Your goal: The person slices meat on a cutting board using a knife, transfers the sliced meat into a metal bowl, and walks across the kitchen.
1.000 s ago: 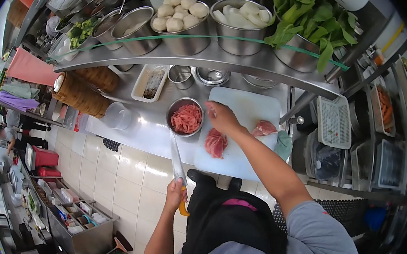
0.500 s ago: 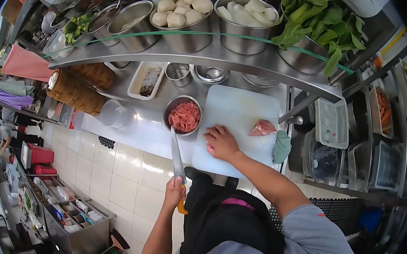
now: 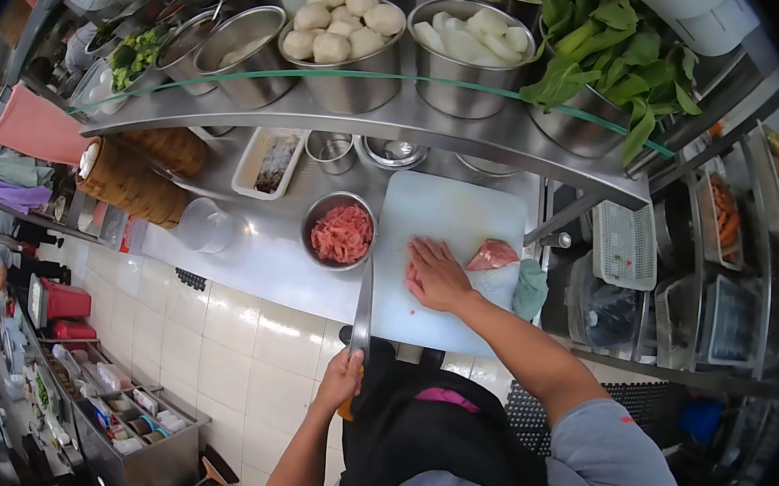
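My left hand (image 3: 340,379) is closed around the yellow handle of a long knife (image 3: 364,307), whose blade points away from me between the meat bowl and the board. My right hand (image 3: 436,275) lies palm down on the white cutting board (image 3: 455,203), fingers extended and pressed over the spot where sliced meat lay; the meat beneath is hidden. A piece of raw meat (image 3: 494,255) sits on the board just right of this hand. Left of the board stands a steel bowl (image 3: 310,256) of cut raw meat (image 3: 342,233).
Steel pots of white dough balls (image 3: 336,33), white pieces (image 3: 473,35) and leafy greens (image 3: 608,57) stand on the shelf above. A green cloth (image 3: 530,289) touches the board's right edge. Bamboo steamers (image 3: 135,183), a clear container (image 3: 206,225) and a white basket (image 3: 268,163) are leftward.
My right hand came down from the board's upper left onto the sliced meat and has flattened. My left hand shifted slightly right, turning the knife nearly straight, its blade nearer the board.
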{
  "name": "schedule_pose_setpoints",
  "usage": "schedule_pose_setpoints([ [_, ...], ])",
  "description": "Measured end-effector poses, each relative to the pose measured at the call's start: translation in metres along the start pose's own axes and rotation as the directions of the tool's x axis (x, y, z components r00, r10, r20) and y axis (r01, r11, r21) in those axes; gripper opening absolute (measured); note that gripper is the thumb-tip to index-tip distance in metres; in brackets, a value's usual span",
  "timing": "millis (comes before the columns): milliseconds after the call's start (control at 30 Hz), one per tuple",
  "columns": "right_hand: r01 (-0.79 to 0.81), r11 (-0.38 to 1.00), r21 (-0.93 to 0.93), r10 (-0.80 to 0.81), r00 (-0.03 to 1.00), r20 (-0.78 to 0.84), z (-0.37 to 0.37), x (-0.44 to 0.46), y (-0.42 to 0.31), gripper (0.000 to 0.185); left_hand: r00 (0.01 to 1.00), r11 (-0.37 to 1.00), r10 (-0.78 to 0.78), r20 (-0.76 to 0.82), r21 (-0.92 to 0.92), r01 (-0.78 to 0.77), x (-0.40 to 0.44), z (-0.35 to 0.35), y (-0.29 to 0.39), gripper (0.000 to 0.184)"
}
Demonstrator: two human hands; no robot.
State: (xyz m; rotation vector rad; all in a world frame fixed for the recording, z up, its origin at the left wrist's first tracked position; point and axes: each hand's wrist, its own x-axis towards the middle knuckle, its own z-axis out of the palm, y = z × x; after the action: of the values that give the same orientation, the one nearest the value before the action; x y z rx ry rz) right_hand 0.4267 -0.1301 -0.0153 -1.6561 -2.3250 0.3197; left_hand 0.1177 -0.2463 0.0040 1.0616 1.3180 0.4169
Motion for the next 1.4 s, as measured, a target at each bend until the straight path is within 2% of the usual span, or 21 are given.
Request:
schedule_pose_setpoints([
  [100, -0.008, 1.000, -0.022, 0.010, 0.997, 0.078, 0.005, 0.004, 0.006, 0.069, 0.999, 0.999, 0.028, 0.029, 0.037, -0.029, 0.007, 0.004, 0.014, 0.036],
  [167, 0.002, 1.000, -0.023, -0.001, 0.999, 0.048, 0.006, 0.002, 0.008, 0.068, 0.998, 0.996, 0.050, 0.039, 0.065, -0.052, 0.015, 0.005, 0.020, 0.036],
  [433, 0.044, 0.999, 0.006, -0.045, 0.998, 0.035, 0.002, 0.006, 0.007, 0.064, 0.999, 1.000, 0.021, 0.025, -0.010, -0.021, 0.016, 0.006, 0.017, 0.036],
  [500, 0.002, 1.000, -0.003, -0.002, 0.997, 0.079, 0.005, 0.005, 0.008, 0.064, 1.000, 1.000, 0.006, 0.001, -0.027, -0.006, 0.012, 0.007, 0.013, 0.035],
  [533, 0.032, 0.999, 0.013, -0.033, 0.996, 0.081, 0.007, 0.006, 0.007, 0.064, 1.000, 0.999, -0.009, 0.001, -0.038, 0.009, 0.009, 0.008, 0.011, 0.035],
  [600, 0.017, 0.999, -0.031, -0.015, 0.998, 0.067, 0.012, 0.006, 0.010, 0.065, 1.000, 0.998, -0.024, 0.012, -0.053, 0.025, 0.004, 0.008, 0.008, 0.033],
  [767, 0.016, 1.000, -0.001, -0.016, 0.999, 0.049, 0.013, 0.007, 0.011, 0.065, 0.998, 1.000, -0.025, 0.053, -0.016, 0.026, -0.004, 0.009, 0.003, 0.032],
  [933, 0.031, 0.998, -0.049, -0.028, 0.998, 0.062, 0.008, 0.004, 0.010, 0.067, 0.998, 0.998, -0.067, -0.008, 0.021, 0.067, -0.006, 0.009, 0.001, 0.032],
  [1067, -0.043, 0.999, -0.015, 0.042, 0.999, -0.008, -0.003, -0.003, 0.002, 0.069, 1.000, 1.000, 0.012, -0.009, 0.001, -0.012, -0.007, 0.006, 0.000, 0.033],
  [1133, -0.131, 0.991, 0.015, 0.131, 0.991, -0.009, -0.011, -0.009, -0.009, 0.072, 0.996, 0.982, 0.064, -0.062, 0.184, -0.051, -0.006, 0.004, -0.002, 0.034],
  [1167, -0.135, 0.991, 0.014, 0.135, 0.991, -0.006, -0.006, -0.009, -0.010, 0.072, 0.996, 0.982, 0.062, -0.057, 0.183, -0.050, -0.005, 0.004, -0.004, 0.034],
  [1233, -0.125, 0.992, 0.022, 0.126, 0.992, -0.011, 0.006, -0.009, -0.012, 0.069, 0.988, 0.922, 0.120, -0.100, 0.379, -0.074, -0.005, 0.006, 0.000, 0.033],
  [1267, -0.130, 0.991, 0.025, 0.130, 0.992, -0.002, 0.011, -0.008, -0.009, 0.069, 0.989, 0.923, 0.110, -0.096, 0.378, -0.066, -0.003, 0.008, 0.001, 0.033],
  [1333, -0.109, 0.994, -0.001, 0.109, 0.994, 0.014, 0.014, -0.006, -0.007, 0.064, 0.949, 0.691, 0.297, -0.108, 0.710, -0.136, 0.002, 0.014, 0.003, 0.024],
  [1400, -0.110, 0.994, 0.000, 0.110, 0.994, 0.016, 0.017, -0.006, -0.008, 0.060, 0.954, 0.641, 0.284, -0.099, 0.760, -0.111, 0.007, 0.019, 0.012, 0.025],
])
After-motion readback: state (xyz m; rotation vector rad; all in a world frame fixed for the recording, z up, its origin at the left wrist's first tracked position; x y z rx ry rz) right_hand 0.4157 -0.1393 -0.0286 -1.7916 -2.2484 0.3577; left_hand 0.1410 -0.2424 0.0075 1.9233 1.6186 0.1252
